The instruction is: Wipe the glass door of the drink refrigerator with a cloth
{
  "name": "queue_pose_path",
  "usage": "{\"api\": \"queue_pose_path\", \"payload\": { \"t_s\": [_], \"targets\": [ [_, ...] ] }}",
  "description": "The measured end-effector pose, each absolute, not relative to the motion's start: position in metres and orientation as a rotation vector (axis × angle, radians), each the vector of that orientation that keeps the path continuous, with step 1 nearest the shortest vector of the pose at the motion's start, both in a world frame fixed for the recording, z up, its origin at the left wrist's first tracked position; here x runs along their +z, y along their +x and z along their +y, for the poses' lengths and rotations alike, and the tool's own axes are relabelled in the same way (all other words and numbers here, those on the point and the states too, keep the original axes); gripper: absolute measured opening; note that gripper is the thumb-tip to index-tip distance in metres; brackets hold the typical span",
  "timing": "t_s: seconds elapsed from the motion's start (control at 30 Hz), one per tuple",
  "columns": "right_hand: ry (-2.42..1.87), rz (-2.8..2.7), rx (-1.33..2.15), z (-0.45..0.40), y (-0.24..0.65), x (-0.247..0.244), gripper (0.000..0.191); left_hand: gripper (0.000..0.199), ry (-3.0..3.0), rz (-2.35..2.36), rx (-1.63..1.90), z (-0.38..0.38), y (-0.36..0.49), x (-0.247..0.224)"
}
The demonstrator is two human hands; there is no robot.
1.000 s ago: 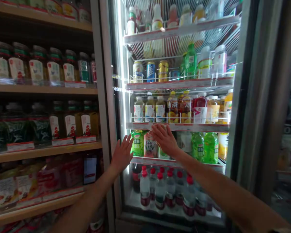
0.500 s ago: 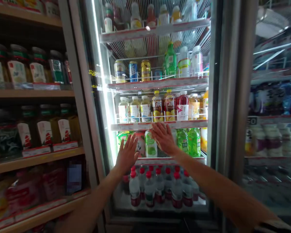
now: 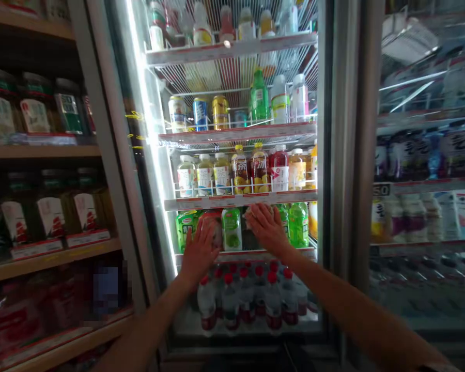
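My left hand (image 3: 198, 252) lies flat with its fingers spread against the glass door (image 3: 137, 155) of a lit drinks cooler, in front of the lower bottles. Under the fingers of my right hand (image 3: 269, 227) is a crumpled pale cloth (image 3: 249, 216), pressed to the glass just below a shelf edge. Between the two hands a green-and-white bottle (image 3: 231, 230) shows through the door. Part of the cloth is hidden by my fingers.
Behind the glass, shelves hold bottles and cans, with red-capped bottles (image 3: 231, 299) at the bottom. Wooden shelves with large jars (image 3: 36, 111) stand to the left. A metal door frame (image 3: 344, 170) and another cooler (image 3: 430, 186) are on the right.
My right hand and the cloth have slid right and slightly down across the glass. My left hand stays nearly in place. The view has turned a little to the right.
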State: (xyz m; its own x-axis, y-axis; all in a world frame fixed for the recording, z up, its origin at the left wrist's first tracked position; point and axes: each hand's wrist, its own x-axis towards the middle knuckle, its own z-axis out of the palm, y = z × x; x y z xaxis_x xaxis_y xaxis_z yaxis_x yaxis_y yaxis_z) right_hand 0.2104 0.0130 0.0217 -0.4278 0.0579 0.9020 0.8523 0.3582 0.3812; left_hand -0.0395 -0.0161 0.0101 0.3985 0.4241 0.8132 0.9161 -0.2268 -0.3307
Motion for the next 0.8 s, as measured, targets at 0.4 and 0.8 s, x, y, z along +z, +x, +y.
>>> {"api": "queue_pose_path", "payload": {
  "t_s": [0.4, 0.8],
  "targets": [
    [-0.854, -1.607, -1.163, 0.014, 0.231, 0.033, 0.040, 0.073, -1.873, -1.055, -0.720, -0.016, 0.003, 0.023],
    [-0.885, -1.534, -1.164, 0.018, 0.257, 0.034, 0.037, 0.075, -1.890, -1.062, -0.669, -0.011, 0.035, 0.029]
  ]
}}
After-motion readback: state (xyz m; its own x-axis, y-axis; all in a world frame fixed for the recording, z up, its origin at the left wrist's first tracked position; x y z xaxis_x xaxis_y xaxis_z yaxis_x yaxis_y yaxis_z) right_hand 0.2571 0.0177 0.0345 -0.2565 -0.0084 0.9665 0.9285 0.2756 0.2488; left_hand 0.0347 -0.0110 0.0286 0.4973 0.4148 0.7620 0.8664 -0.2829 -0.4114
